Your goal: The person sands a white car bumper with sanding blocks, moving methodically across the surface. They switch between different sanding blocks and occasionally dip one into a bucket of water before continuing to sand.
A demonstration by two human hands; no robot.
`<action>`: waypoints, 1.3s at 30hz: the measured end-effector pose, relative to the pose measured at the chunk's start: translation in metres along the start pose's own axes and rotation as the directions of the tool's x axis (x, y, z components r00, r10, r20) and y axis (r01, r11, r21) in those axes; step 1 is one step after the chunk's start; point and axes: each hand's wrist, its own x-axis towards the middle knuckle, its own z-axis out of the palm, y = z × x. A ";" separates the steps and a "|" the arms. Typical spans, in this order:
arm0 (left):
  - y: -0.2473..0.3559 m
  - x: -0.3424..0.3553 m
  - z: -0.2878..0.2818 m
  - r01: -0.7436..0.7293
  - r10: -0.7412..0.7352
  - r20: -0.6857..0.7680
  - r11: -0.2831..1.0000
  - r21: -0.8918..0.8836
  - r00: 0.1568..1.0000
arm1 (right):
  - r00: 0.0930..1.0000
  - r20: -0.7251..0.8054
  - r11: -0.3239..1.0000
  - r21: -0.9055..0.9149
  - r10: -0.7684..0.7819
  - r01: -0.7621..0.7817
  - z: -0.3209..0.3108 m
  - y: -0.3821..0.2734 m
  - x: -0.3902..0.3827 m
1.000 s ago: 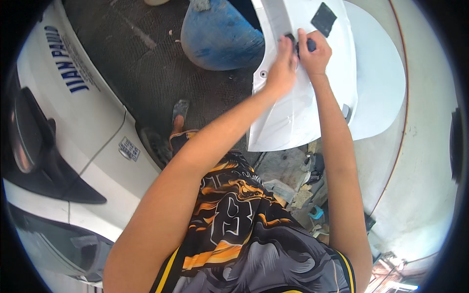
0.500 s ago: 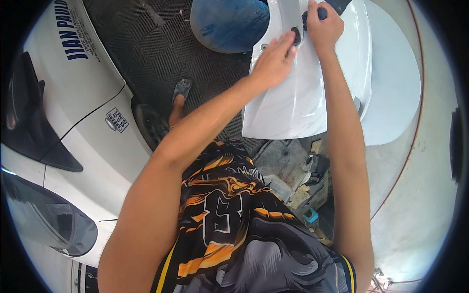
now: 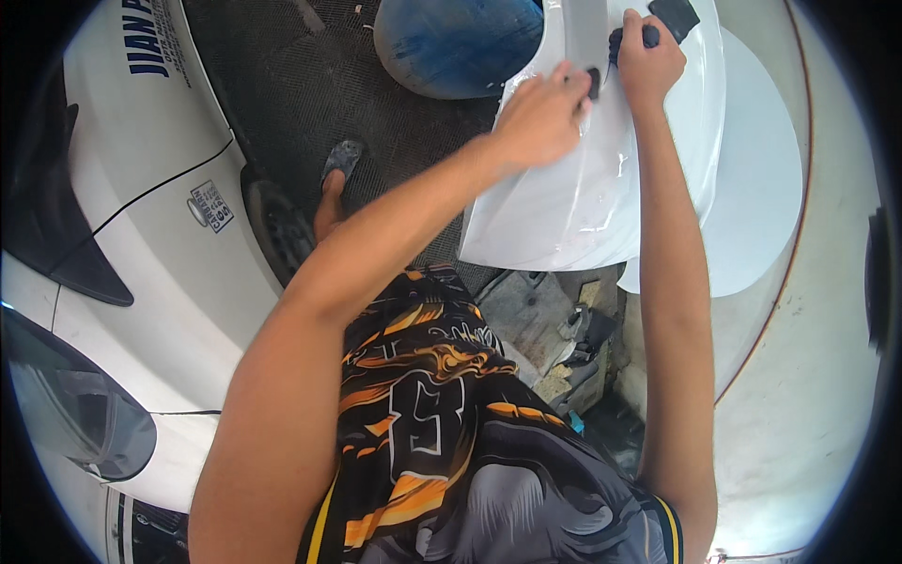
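A glossy white car body panel (image 3: pixel 573 207) with wet-looking streaks lies in front of me at the upper right. My left hand (image 3: pixel 543 120) is over its upper left part, fingers curled and smeared by motion. A small dark piece (image 3: pixel 592 84) shows at those fingertips; its kind is hard to make out. Farther right, my right hand (image 3: pixel 651 68) is closed around a black tool with a round knob (image 3: pixel 650 37). The tool's flat dark end (image 3: pixel 675 17) sticks out beyond the fist and rests at the panel.
A white car (image 3: pixel 169 244) stands close on my left. A scuffed blue drum (image 3: pixel 451 47) is beside the panel. Another pale panel (image 3: pixel 761 179) sits behind it, near a curved white surface (image 3: pixel 789 414). Clutter with a grey board (image 3: pixel 531 315) lies below. A slippered foot (image 3: pixel 342 162) is on the dark floor.
Both hands have shifted slightly to the right in view, as has the panel's upper part. The left hand's fingers, straighter before, are now more curled.
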 end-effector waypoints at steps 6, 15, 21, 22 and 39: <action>0.005 0.013 -0.014 0.000 -0.003 0.013 0.982 0.189 1.000 | 1.000 0.022 1.000 0.019 0.015 -0.015 -0.002 0.001 0.001; 0.017 0.007 -0.022 -0.084 0.087 0.002 0.954 0.288 0.996 | 0.998 -0.039 0.998 -0.001 -0.058 0.058 0.002 0.003 0.000; 0.001 0.031 -0.050 0.318 -0.324 0.020 0.915 -0.248 0.946 | 1.000 0.014 1.000 0.029 -0.006 0.005 -0.005 -0.004 -0.003; 0.000 0.034 -0.048 0.281 -0.356 -0.121 0.870 -0.406 0.927 | 1.000 0.020 1.000 0.016 0.001 -0.002 -0.006 -0.005 -0.003; 0.024 0.003 -0.014 0.087 -0.083 0.027 0.976 -0.200 0.996 | 0.999 0.035 0.998 0.063 0.011 -0.013 -0.006 0.001 -0.005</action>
